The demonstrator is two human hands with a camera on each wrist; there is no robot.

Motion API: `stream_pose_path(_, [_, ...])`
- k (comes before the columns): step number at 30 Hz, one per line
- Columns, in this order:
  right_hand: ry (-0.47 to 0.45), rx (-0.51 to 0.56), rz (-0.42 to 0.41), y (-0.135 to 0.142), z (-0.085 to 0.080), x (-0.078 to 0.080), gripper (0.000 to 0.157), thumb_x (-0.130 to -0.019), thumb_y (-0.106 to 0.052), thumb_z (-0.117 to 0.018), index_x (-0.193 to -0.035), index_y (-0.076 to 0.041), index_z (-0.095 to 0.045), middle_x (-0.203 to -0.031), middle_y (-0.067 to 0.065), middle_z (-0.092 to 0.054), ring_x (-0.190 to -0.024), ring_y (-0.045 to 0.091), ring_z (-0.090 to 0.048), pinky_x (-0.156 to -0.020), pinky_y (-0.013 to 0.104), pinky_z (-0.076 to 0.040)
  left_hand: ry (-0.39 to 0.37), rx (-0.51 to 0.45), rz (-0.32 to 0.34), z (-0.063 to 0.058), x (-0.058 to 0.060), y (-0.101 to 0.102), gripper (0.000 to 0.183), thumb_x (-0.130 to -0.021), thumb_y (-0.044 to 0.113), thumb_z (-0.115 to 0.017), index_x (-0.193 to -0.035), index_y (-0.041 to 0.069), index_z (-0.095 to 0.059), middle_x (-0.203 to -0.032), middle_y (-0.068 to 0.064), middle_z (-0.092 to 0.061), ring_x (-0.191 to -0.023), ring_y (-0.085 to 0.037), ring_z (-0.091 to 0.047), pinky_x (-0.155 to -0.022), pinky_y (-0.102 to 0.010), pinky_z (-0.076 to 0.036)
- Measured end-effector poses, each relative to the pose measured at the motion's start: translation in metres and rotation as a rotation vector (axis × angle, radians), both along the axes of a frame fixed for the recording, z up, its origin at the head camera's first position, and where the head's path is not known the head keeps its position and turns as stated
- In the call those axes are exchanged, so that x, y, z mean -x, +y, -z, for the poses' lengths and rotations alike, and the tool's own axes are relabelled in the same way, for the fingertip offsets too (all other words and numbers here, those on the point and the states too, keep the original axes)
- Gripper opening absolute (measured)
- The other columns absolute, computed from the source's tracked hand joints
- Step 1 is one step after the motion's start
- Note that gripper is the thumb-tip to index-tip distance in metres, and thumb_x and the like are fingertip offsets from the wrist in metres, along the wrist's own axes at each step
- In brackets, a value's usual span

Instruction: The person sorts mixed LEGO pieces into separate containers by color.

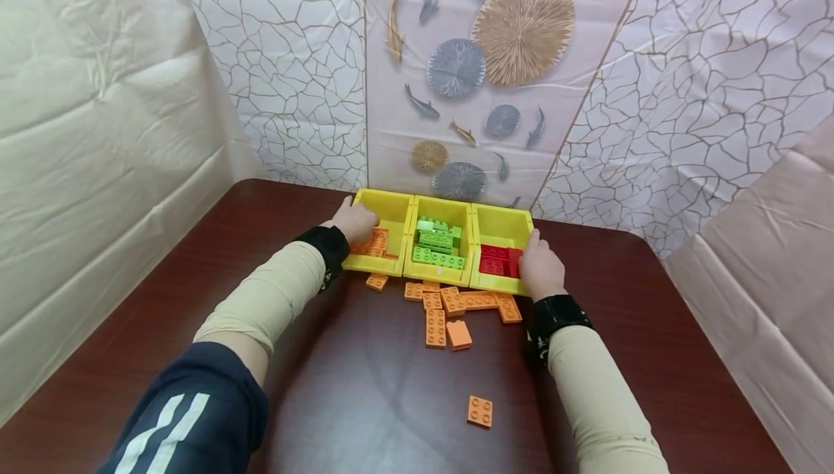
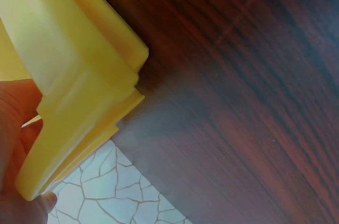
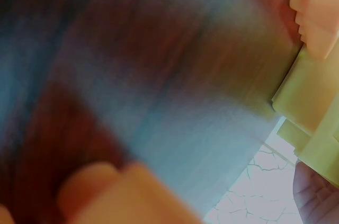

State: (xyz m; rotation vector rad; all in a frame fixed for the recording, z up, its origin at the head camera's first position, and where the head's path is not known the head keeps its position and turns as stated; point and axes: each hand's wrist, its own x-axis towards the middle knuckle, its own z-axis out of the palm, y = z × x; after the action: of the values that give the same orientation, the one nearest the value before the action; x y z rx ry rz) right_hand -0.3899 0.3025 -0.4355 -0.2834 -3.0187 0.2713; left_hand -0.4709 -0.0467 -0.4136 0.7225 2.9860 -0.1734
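Three yellow bins stand side by side on the table. My left hand (image 1: 356, 222) grips the outer wall of the left bin (image 1: 395, 206), with fingers on both sides of the yellow wall in the left wrist view. Orange bricks (image 1: 378, 244) lie in that bin, partly behind the hand. My right hand (image 1: 542, 268) holds the outer side of the right bin (image 1: 502, 222), which contains red bricks (image 1: 495, 260). Between them, the middle bin (image 1: 443, 208) holds green bricks (image 1: 436, 239).
Several loose orange bricks (image 1: 435, 328) are scattered in front of the bins, some right at their front walls. One orange brick (image 1: 480, 412) lies nearer on the dark wooden table (image 1: 365, 401). A patterned backdrop (image 1: 300, 61) hangs behind the table's far edge.
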Motion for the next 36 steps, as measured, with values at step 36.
stream_pose_path(36, [-0.038, 0.028, 0.009, -0.002, -0.003, 0.002, 0.067, -0.098, -0.018, -0.048, -0.146, 0.006, -0.008, -0.122, 0.031, -0.042, -0.096, 0.039, -0.052, -0.086, 0.053, -0.044, 0.341, -0.110, 1.057, 0.034, -0.142, 0.056, 0.021, -0.092, 0.021, -0.053, -0.108, 0.019, -0.065, -0.101, 0.001, -0.057, -0.092, -0.016, -0.054, -0.080, -0.027, -0.044])
